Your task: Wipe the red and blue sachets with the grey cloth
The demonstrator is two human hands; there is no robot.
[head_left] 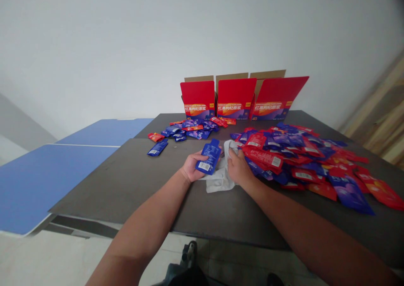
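Note:
My left hand [193,167] grips a blue pouch [209,157], thumb on its front, with a white barcode label near its lower end. Close beside it, my right hand [239,167] is closed on a white cloth [221,181] that hangs down onto the dark table. Just right of my right hand lies a large heap of red and blue pouches [303,151]. Further back on the left is a smaller group of such pouches [192,128], and a single blue pouch [157,147] lies apart in front of it.
Three red cardboard boxes [234,101] stand with raised flaps at the back of the dark table [126,185], near the wall. A blue table [75,168] adjoins on the left. At the far right are wooden-coloured panels [378,109].

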